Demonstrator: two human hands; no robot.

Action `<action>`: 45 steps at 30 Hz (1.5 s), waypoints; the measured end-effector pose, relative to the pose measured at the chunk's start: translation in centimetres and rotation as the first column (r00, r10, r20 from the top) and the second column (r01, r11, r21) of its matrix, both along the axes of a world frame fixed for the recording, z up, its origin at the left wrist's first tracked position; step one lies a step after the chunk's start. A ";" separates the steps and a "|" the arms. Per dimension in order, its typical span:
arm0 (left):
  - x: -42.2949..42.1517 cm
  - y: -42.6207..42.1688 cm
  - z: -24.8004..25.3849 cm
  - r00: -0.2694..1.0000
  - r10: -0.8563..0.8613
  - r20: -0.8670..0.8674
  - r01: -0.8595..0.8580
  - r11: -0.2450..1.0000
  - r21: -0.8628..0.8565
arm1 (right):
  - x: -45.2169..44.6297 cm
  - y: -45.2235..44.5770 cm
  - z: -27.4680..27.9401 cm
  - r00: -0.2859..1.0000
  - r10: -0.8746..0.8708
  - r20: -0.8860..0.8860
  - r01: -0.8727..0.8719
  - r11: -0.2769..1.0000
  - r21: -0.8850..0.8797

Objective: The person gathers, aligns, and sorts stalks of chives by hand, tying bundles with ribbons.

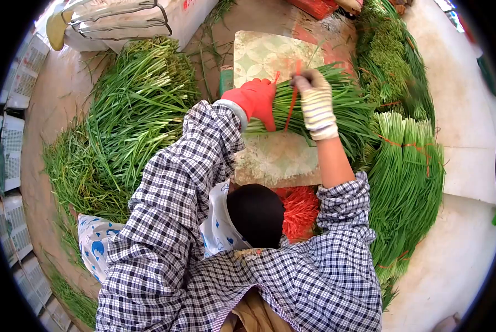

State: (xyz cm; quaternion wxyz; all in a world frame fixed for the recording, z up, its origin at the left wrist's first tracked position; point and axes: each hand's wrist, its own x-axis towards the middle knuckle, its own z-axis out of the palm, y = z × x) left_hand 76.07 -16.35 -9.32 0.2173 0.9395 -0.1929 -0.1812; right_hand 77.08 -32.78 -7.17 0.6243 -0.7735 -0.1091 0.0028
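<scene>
A bunch of green stalks (342,102) lies across a patterned board (275,160). My left hand (257,101), in a red glove, is wrapped round the left end of the bunch. A red tie (293,105) runs over the bunch between my hands. My right hand (315,102), in a striped glove with dark fingertips, pinches the upper part of that tie above the stalks. The underside of the bunch is hidden.
Loose green stalks (143,110) are heaped at the left. Tied bunches (406,182) stand at the right. Red ties (300,213) lie below the board. A white container (132,22) is at the upper left, white crates (7,155) at the far left.
</scene>
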 end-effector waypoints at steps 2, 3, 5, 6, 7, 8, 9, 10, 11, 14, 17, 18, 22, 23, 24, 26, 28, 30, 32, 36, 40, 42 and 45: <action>0.0 -0.1 0.1 1.000 -0.019 -0.024 0.020 0.999 0.049 | -0.6 -0.9 1.3 0.997 -0.074 -0.006 0.074 0.995 -0.067; -0.1 -0.1 0.1 0.999 -0.020 -0.029 0.022 0.999 0.046 | -0.7 -0.9 1.0 0.978 0.005 0.209 0.037 0.980 -0.197; -0.3 -0.1 0.1 1.000 -0.002 0.015 0.002 1.000 0.020 | -0.5 0.4 1.0 0.788 0.237 0.568 0.024 0.910 -0.413; -0.6 -0.2 0.2 1.000 -0.005 0.014 0.005 1.000 0.023 | -0.4 1.3 0.9 0.797 0.280 0.535 0.059 0.845 -0.531; -0.9 -0.3 0.6 1.000 -0.016 0.006 0.016 1.000 0.018 | 0.5 1.6 0.2 0.768 0.329 0.549 0.130 0.760 -0.637; -1.0 -0.3 0.9 1.000 -0.024 0.003 0.024 1.000 0.013 | 1.7 1.8 -0.9 0.738 0.381 0.557 0.206 0.660 -0.723; -1.0 -0.3 0.4 1.000 -0.013 0.016 0.012 1.000 0.026 | 3.1 1.6 -2.5 0.797 0.368 0.479 0.231 0.546 -0.805; -1.1 -0.3 0.2 1.000 -0.004 0.025 0.003 1.000 0.030 | 4.3 1.0 -4.2 0.850 0.342 0.400 0.242 0.421 -0.874; -1.3 -0.3 0.2 0.999 0.013 0.038 -0.013 1.000 0.000 | 4.5 1.0 -4.7 0.913 0.290 0.288 0.135 0.452 -0.882; -1.1 -0.1 0.6 0.999 0.030 0.024 -0.029 0.999 -0.032 | 4.3 1.3 -3.4 0.974 0.223 0.025 -0.036 0.266 -0.963; 1.7 1.6 0.1 0.987 -0.021 -0.158 -0.030 0.949 -0.314 | 4.2 1.1 -3.5 0.987 0.155 0.043 -0.016 0.360 -0.933; 2.8 1.7 -0.3 0.987 -0.023 -0.156 -0.028 0.949 -0.313 | 4.1 1.1 -3.5 0.991 0.113 0.066 0.010 0.438 -0.899; 6.2 0.8 -4.9 0.904 0.415 0.106 -0.336 0.840 -0.426 | 3.7 1.6 -2.6 1.000 -0.003 0.016 0.016 0.421 -0.907; 6.3 0.3 -5.4 0.924 0.364 0.120 -0.300 0.881 -0.366 | 3.8 1.6 -2.5 1.000 0.014 0.015 0.008 0.399 -0.917; 6.6 -0.1 -5.9 0.942 0.310 0.128 -0.260 0.917 -0.303 | 3.6 1.7 -2.1 1.000 -0.005 0.000 0.002 0.412 -0.911; 6.7 -0.4 -5.2 0.934 0.356 0.008 -0.336 0.887 -0.316 | 3.7 1.7 -2.6 1.000 -0.010 0.018 0.020 0.421 -0.907; 6.4 -0.1 -5.2 0.958 0.285 0.034 -0.269 0.933 -0.239 | 3.6 1.5 -2.3 1.000 -0.020 -0.010 -0.001 0.437 -0.899; 6.0 0.0 -5.5 0.943 0.327 -0.060 -0.324 0.864 -0.386 | 3.6 1.6 -2.3 0.999 -0.020 -0.036 -0.023 0.460 -0.888; 6.2 -0.2 -7.2 0.924 0.351 -0.154 -0.377 0.765 -0.522 | 3.5 1.5 -2.5 1.000 -0.005 -0.012 -0.008 0.472 -0.881; 6.7 -0.8 -8.4 0.883 0.378 -0.280 -0.466 0.626 -0.625 | 3.1 0.8 -3.1 0.999 0.021 0.029 0.012 0.567 -0.823; 6.7 -0.1 -8.1 0.906 0.349 -0.240 -0.422 0.708 -0.565 | 3.0 0.9 -2.8 0.999 0.013 0.030 0.019 0.525 -0.851; 6.6 0.0 -8.1 0.911 0.351 -0.217 -0.410 0.711 -0.570 | 3.0 0.9 -2.8 0.999 0.031 0.039 0.018 0.509 -0.860; 6.1 -0.2 -7.3 0.905 0.389 -0.170 -0.416 0.731 -0.541 | 3.2 1.1 -2.7 0.999 0.045 0.020 -0.003 0.469 -0.883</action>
